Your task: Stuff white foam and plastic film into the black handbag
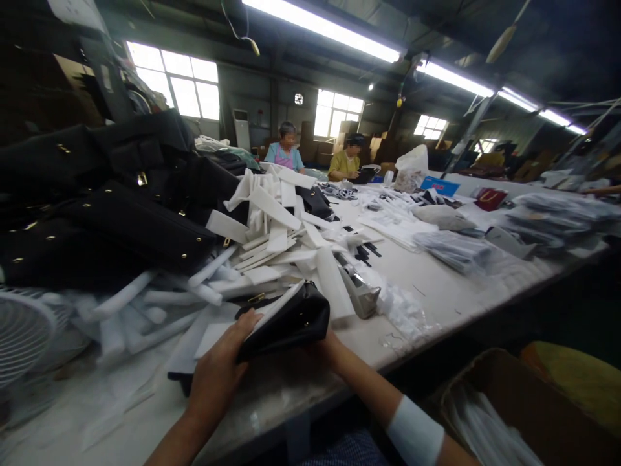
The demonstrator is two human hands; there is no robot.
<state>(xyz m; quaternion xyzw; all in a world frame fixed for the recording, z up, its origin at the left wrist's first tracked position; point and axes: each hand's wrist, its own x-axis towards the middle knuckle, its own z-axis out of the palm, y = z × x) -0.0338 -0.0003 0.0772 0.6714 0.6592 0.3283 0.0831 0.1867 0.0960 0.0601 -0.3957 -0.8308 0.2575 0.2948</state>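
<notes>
My left hand [218, 369] grips the near left side of a small black bag [291, 320], thumb along a white foam insert [274, 309] that sticks out of its top. My right hand [326, 346] is under the bag's right end; its fingers are hidden behind the bag, and a white band sits on that forearm. The bag is held just above the white table [436, 291], near its front edge.
A heap of white foam strips [272, 239] lies behind the bag, a stack of black bags [111, 207] at the left. A fan [24, 333] stands far left. Packets [460, 249] cover the right. An open carton [509, 408] sits below. Two people sit at the far end.
</notes>
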